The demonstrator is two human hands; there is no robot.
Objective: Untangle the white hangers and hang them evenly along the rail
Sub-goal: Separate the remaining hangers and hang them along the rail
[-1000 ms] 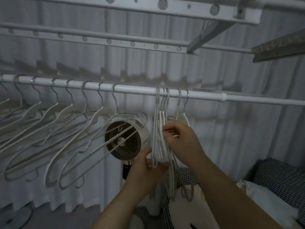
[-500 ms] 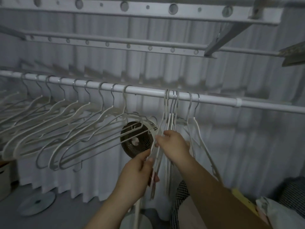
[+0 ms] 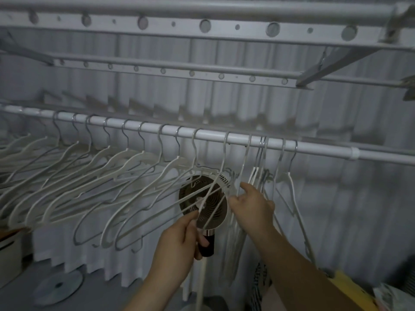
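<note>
A white rail (image 3: pixel 211 136) runs across the view, sloping down to the right. Several white hangers (image 3: pixel 125 173) hang spaced along its left and middle part. A tight bunch of white hangers (image 3: pixel 261 173) still hangs together right of centre. My left hand (image 3: pixel 179 239) pinches the lower bar of one white hanger (image 3: pixel 221 173) that hangs apart from the bunch, just left of it. My right hand (image 3: pixel 253 204) grips the shoulder of another hanger at the left edge of the bunch.
A round fan (image 3: pixel 203 204) on a stand sits behind the hangers between my hands. Perforated metal bars (image 3: pixel 202 25) run overhead. A white curtain (image 3: pixel 336 198) hangs behind. A disc-shaped base (image 3: pixel 58 286) lies on the floor at lower left; checked fabric at lower right.
One hanger has been drawn left out of the bunch and now hangs apart on the rail. My left hand has moved left with it; the view has shifted left.
</note>
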